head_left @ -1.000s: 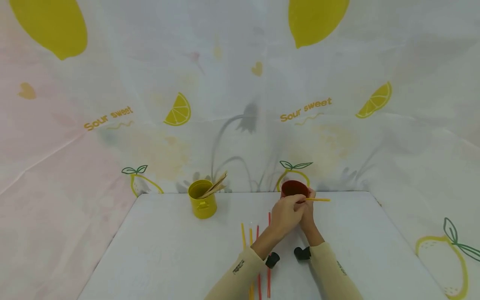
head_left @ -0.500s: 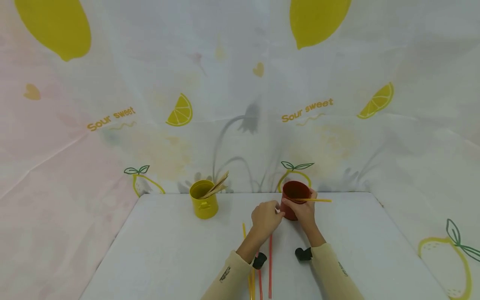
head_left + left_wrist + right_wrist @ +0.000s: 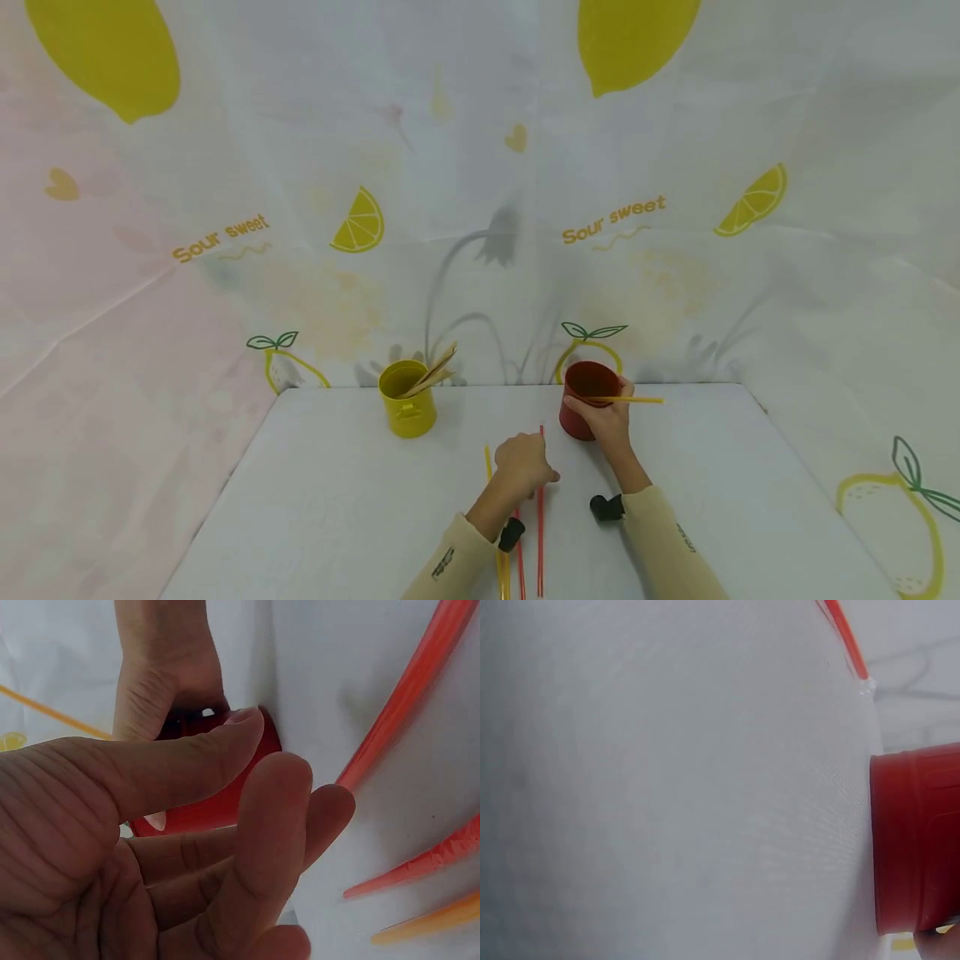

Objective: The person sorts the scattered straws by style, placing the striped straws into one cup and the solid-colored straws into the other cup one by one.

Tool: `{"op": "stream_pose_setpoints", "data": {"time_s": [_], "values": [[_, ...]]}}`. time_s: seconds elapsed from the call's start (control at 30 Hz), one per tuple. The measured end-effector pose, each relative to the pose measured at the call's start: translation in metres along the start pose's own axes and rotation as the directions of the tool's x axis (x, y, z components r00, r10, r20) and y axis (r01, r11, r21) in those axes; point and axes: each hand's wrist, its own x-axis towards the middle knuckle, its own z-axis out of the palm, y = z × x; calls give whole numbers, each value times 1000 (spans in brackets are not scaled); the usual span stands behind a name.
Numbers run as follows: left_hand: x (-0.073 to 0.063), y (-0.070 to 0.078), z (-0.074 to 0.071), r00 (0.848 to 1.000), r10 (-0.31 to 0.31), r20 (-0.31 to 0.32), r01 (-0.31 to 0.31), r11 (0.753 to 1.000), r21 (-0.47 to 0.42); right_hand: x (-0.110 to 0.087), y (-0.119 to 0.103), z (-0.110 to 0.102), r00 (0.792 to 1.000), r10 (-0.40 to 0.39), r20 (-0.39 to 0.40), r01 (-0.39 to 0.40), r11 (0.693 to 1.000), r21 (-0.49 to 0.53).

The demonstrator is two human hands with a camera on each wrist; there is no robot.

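Note:
My right hand (image 3: 611,423) grips a red bucket (image 3: 575,423) near the back edge of the table, thumb at its rim. A yellow straw (image 3: 643,401) lies across the bucket's mouth and sticks out to the right, past that hand. In the right wrist view the bucket (image 3: 911,847) stands on the white surface. My left hand (image 3: 521,462) hovers over the straws in front of the bucket, right beside a red straw (image 3: 541,533). The left wrist view shows its thumb and fingers loosely bent, with nothing between them.
Another red straw (image 3: 520,562) and several yellow straws (image 3: 506,575) lie lengthwise under and before the left forearm. To the left stands a yellow bucket (image 3: 408,419) holding flat tan sticks (image 3: 431,379). A lemon-print cloth (image 3: 450,167) rises behind the table.
My left hand has left the bucket's rim and moved left and toward me, down to the straws. The right hand keeps hold of the bucket, and the yellow straw stays across its mouth.

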Motion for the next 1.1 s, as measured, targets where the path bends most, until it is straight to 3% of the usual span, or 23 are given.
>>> {"op": "stream_pose_setpoints", "data": {"time_s": [0.17,0.4,0.57,0.8,1.1], "values": [[-3,-3,5,1000,-3,21,3,1000,22,-1,0,1,1000,13,-12,-13,1000,-12],[-8,-5,13,999,2,37,-3,1000,31,0,-3,-2,999,23,33,-23,1000,0],[-10,-5,16,1000,17,14,-17,999,46,-9,-28,0,999,27,45,-27,1000,-7],[-8,-5,18,1000,26,13,-27,998,57,-1,-2,0,1000,13,6,-13,1000,13],[-2,-5,19,998,16,60,-19,998,52,-1,-8,1,999,53,-5,-53,999,4]]}}
